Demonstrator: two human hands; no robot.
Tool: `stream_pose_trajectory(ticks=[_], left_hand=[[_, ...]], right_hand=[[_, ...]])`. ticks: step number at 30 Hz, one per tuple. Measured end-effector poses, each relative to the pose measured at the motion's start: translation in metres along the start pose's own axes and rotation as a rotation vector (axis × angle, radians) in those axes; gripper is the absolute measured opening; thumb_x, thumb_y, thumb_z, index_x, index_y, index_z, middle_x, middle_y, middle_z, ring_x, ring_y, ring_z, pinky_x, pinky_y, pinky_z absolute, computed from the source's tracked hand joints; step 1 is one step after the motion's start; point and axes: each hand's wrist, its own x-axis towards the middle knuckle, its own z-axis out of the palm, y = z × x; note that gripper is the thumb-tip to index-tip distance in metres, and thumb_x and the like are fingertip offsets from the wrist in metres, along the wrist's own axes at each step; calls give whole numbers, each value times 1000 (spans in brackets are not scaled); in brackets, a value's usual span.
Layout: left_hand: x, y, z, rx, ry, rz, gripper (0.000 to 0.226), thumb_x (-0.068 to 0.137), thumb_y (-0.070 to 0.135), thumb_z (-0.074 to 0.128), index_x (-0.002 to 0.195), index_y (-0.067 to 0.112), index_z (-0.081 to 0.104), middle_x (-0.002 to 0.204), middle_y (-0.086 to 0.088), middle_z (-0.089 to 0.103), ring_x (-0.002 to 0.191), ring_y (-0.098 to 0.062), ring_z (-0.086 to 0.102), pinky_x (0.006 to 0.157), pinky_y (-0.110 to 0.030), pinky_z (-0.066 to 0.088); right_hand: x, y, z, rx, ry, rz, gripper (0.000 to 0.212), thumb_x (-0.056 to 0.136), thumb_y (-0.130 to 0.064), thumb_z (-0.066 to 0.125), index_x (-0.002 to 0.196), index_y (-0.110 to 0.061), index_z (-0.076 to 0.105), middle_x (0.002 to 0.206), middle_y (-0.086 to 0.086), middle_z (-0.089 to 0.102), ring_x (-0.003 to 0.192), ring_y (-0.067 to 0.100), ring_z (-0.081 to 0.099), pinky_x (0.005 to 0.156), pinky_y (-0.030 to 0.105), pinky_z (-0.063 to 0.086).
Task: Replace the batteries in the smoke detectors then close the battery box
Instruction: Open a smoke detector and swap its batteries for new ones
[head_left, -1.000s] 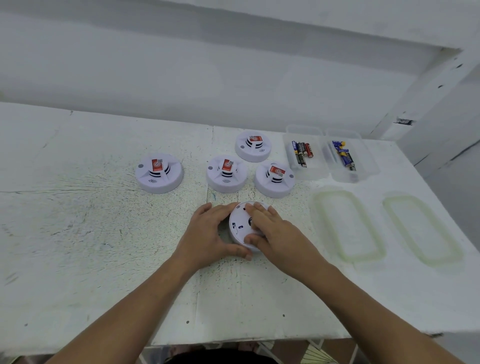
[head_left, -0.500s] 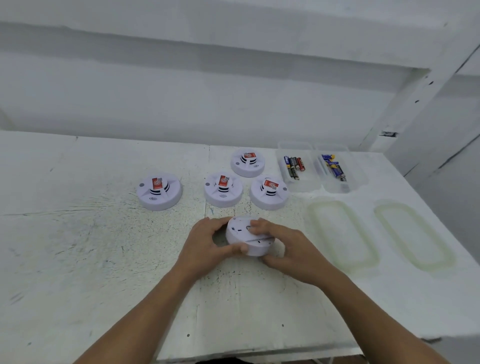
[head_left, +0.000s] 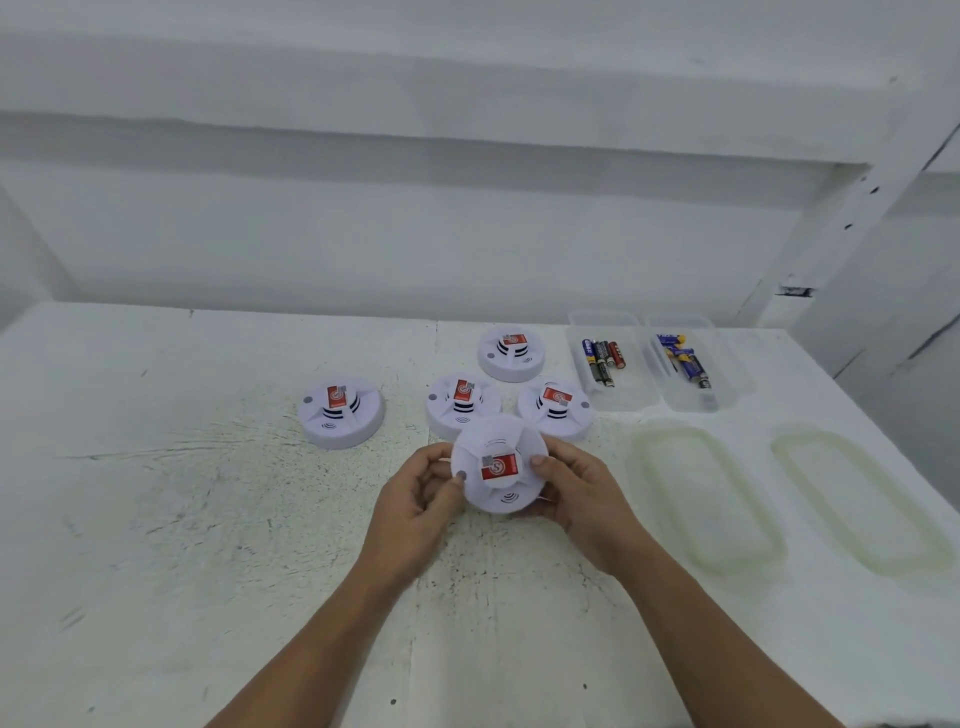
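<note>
Both hands hold a white round smoke detector lifted off the table, its red-labelled front tilted toward me. My left hand grips its left rim and my right hand grips its right rim. Several other white detectors with red labels lie face up behind it: one at the left, two in the middle, one farther back. Two clear open battery boxes with batteries inside stand at the back right.
Two clear lids with pale green rims lie flat on the white table, right of my hands. A white wall runs behind the table. The table's right edge drops off beyond the far lid.
The detector lay back side up on the table under both hands. It has been lifted and turned over, so its labelled front now faces me.
</note>
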Motion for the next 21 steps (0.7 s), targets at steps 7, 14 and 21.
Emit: stream_pose_trajectory(ticks=[7, 14, 21], left_hand=[[2, -1, -2, -57, 51, -53, 20, 91, -1, 57, 104, 13, 62, 75, -1, 61, 67, -10, 56, 62, -26, 49], [5, -11, -4, -72, 31, -54, 21, 87, 10, 60, 104, 21, 64, 80, -10, 60, 74, -21, 56, 73, -46, 51], [8, -13, -5, -69, 23, -60, 22, 83, 18, 60, 104, 20, 63, 88, -24, 58, 75, -25, 56, 76, -54, 52]], right_hand=[[3, 13, 2, 30, -14, 22, 27, 97, -9, 46, 119, -15, 61, 111, 14, 70, 99, 35, 67, 83, 50, 55], [1, 18, 0, 34, 3, -1, 27, 96, -8, 48, 118, -14, 62, 108, 13, 71, 97, 32, 68, 81, 50, 56], [0, 22, 1, 41, 38, -21, 24, 95, -9, 51, 115, -13, 64, 105, 12, 72, 96, 31, 69, 79, 47, 57]])
